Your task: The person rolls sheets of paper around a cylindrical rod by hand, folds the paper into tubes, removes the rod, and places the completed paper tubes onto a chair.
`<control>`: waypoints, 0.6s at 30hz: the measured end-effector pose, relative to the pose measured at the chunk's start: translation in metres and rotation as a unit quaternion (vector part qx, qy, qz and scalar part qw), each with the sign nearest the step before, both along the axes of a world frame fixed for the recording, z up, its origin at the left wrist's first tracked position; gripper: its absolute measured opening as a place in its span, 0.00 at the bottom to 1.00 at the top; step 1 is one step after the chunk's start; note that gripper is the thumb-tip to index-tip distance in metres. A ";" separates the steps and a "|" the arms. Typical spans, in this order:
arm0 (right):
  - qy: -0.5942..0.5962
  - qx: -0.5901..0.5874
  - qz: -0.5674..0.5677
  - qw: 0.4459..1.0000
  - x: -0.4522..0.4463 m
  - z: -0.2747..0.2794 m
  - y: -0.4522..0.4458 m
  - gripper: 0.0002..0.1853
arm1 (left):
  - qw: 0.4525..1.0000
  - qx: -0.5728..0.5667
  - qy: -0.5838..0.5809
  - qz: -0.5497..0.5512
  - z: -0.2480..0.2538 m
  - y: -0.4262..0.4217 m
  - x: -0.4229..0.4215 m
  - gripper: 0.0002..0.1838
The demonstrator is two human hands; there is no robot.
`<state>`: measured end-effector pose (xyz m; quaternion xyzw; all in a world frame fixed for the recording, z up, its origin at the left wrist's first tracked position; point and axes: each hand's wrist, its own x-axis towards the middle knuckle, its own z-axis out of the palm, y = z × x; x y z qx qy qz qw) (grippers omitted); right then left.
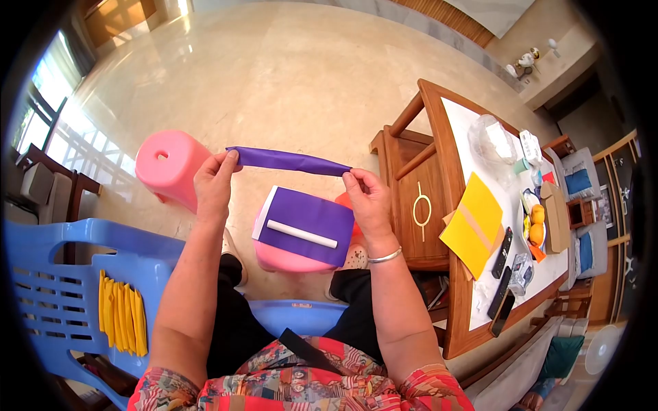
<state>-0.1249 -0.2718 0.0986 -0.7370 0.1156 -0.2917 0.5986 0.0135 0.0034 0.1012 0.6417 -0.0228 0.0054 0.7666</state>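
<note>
A narrow purple strip (291, 161), perhaps folded paper or cloth, is stretched between my two hands above a low pink stool. My left hand (216, 179) pinches its left end, and my right hand (368, 198) pinches the right end. Below it, purple sheets (295, 212) lie on the pink stool (291, 260), with a white edge showing at their left. A white stick or tube (301, 233) rests across the top sheet. Neither hand touches the sheets or the white stick.
Another pink stool (171, 164) stands at the left. Several yellow folded strips (122, 312) lie on a blue plastic chair (62, 257). At the right, a wooden table (466, 147) carries yellow sheets (473, 226), remote controls (504, 253), a clear plastic container (488, 140) and orange fruit (537, 222).
</note>
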 end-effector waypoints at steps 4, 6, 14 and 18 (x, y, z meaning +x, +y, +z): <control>-0.061 -0.070 0.000 0.996 0.000 0.009 0.002 0.10 | 1.000 -0.014 0.008 0.006 -0.001 0.000 0.001 0.12; -0.059 -0.024 0.004 0.998 0.001 0.005 0.002 0.10 | 1.000 -0.019 -0.004 0.009 -0.001 -0.001 0.001 0.12; 0.029 0.224 0.003 0.974 -0.004 0.007 0.002 0.10 | 0.997 -0.025 -0.079 -0.006 0.003 -0.009 -0.005 0.11; 0.017 0.221 -0.005 0.975 -0.003 0.003 0.001 0.09 | 0.997 0.013 -0.075 0.000 0.005 -0.009 -0.007 0.12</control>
